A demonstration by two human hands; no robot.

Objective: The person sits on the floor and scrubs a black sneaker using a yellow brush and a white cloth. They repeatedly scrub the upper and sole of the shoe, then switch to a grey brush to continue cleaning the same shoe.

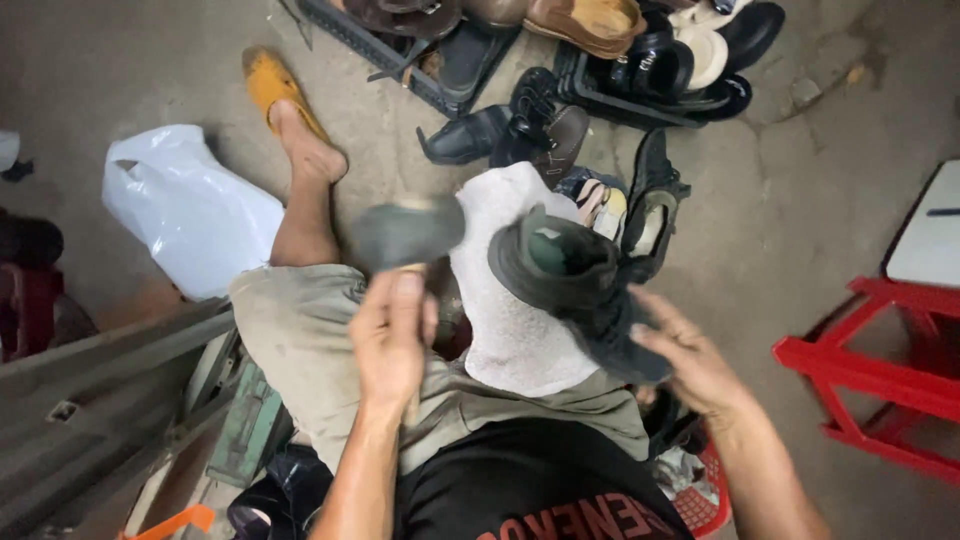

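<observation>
Dark leather shoe (580,290) sits gripped in the right hand (690,365), a blurred brush (408,232) in the left hand (392,335), above white cloth (510,330) and rough concrete floor (780,230).

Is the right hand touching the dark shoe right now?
Touching. The head view shows the right hand with its fingers against the dark shoe, gripping its lower end with no gap.
</observation>
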